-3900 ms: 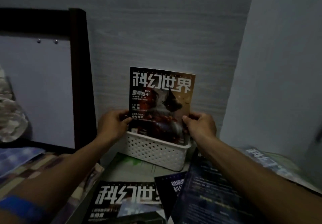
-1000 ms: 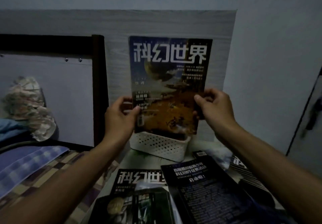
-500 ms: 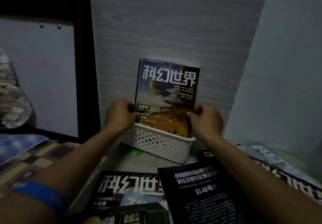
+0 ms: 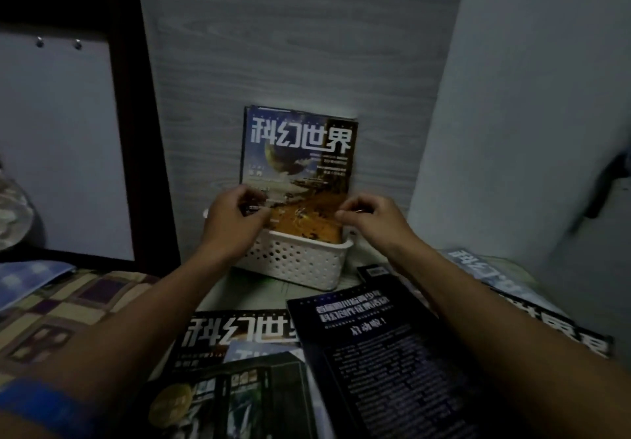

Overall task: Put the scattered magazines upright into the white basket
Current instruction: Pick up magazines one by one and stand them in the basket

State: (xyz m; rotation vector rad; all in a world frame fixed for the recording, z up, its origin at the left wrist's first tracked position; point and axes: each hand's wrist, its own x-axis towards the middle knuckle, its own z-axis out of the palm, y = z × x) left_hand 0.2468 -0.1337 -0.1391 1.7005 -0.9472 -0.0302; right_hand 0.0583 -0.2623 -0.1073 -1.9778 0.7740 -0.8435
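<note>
A white perforated basket (image 4: pixel 300 264) stands against the grey wall. A magazine with a blue and orange cover (image 4: pixel 300 151) stands upright in it, with the edge of another showing behind its top. My left hand (image 4: pixel 228 223) curls over the magazine's lower left edge. My right hand (image 4: pixel 372 220) curls over its lower right edge. Both sit just above the basket rim. Loose magazines lie flat in front: one with a white title (image 4: pixel 239 332), a dark one with small text (image 4: pixel 386 353), and one at the right (image 4: pixel 532 315).
A dark bed frame post (image 4: pixel 146 124) with a white panel stands at the left. A checked blanket (image 4: pixel 68 305) covers the bed at lower left. A pale wall (image 4: pixel 529 114) closes in the right side. Another magazine with a green picture (image 4: pixel 225 401) lies nearest me.
One second ago I held this magazine up in the air above the basket. It has since come down into the basket and stands upright, and my hands have slid lower along its edges.
</note>
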